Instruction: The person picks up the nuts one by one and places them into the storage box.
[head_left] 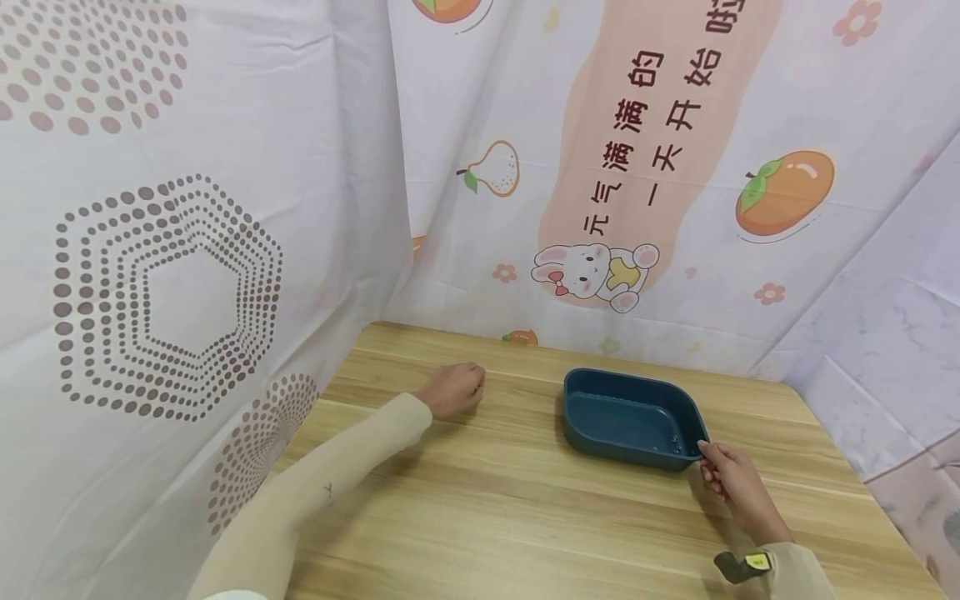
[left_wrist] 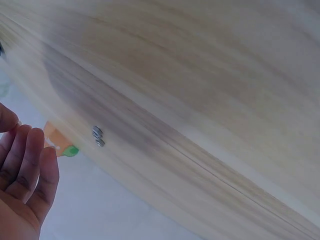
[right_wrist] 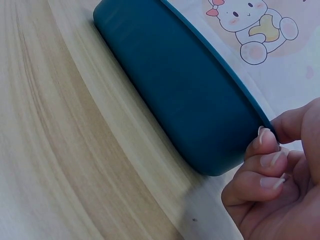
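A dark teal plastic box (head_left: 622, 454), open at the top with rounded corners, sits on the wooden table. Thumb and fingers of my right hand (head_left: 738, 487) pinch its rim at the near right corner, and the grip shows closely in the right wrist view. Several tiny metal pieces (head_left: 675, 444) lie inside that end. My left hand (head_left: 452, 389) is over the far left of the table, fingers bent. In the left wrist view its thumb meets the index fingertip; I cannot tell if something small is between them. Beside it lie small shiny metal pieces (left_wrist: 98, 136) on the wood.
The wooden table (head_left: 525, 500) runs back to a printed cloth (head_left: 480, 283) hung behind it. Another cloth with dotted patterns (head_left: 187, 467) hangs along the left, and a marbled sheet (head_left: 877, 358) borders the right.
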